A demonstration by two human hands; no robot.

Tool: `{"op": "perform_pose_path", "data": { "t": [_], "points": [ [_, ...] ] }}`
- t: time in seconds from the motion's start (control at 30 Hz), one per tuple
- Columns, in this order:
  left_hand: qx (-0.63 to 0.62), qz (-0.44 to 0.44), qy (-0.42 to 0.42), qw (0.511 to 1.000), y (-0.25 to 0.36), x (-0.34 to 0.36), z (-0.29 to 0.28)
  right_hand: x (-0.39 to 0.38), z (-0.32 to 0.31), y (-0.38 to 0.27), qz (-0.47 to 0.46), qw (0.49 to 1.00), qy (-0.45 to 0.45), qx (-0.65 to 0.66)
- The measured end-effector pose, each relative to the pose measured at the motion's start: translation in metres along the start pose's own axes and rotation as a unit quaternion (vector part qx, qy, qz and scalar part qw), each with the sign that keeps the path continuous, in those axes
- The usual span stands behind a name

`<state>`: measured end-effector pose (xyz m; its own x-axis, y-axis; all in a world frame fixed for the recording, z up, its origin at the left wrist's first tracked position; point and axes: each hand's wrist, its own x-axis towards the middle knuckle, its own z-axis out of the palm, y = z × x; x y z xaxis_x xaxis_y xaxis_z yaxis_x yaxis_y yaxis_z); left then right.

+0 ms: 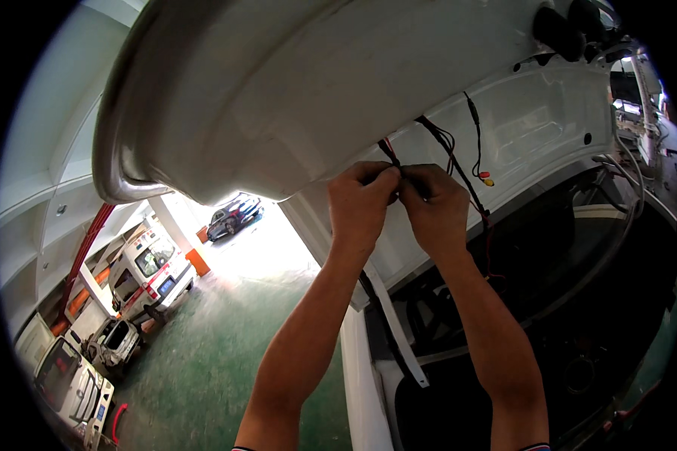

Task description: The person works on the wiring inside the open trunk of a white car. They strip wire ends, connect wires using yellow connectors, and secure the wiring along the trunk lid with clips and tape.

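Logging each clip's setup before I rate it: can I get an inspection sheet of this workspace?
Surface: underside of a raised white tailgate, overhead; no table seen.
Job's things: a thin bundle of red and black wires coming out of the tailgate, pinched between both hands.
Clutter: nothing seen.
Grippers: left hand and right hand raised, fingertips meeting on the wires.
Cables: black wire harness running down the inner panel; a thin lead ending in red and yellow plugs hanging loose.
Surroundings: dark open cargo area below; green garage floor; parked white vans; a dark car in the bright doorway.
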<state>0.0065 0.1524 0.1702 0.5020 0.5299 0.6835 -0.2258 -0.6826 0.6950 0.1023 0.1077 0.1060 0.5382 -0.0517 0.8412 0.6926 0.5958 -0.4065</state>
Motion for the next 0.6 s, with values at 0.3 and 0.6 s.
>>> {"op": "perform_pose_path", "data": {
  "t": [0.3,0.6],
  "points": [
    [0.014,-0.049,0.013,0.999,0.010,0.002,0.003,0.002,0.004,0.008,-0.174,0.969,0.049,-0.169],
    [0.148,0.039,0.076,0.985,0.002,0.003,0.011,0.003,0.003,0.010,-0.178,0.969,0.017,-0.169]
  ]
}}
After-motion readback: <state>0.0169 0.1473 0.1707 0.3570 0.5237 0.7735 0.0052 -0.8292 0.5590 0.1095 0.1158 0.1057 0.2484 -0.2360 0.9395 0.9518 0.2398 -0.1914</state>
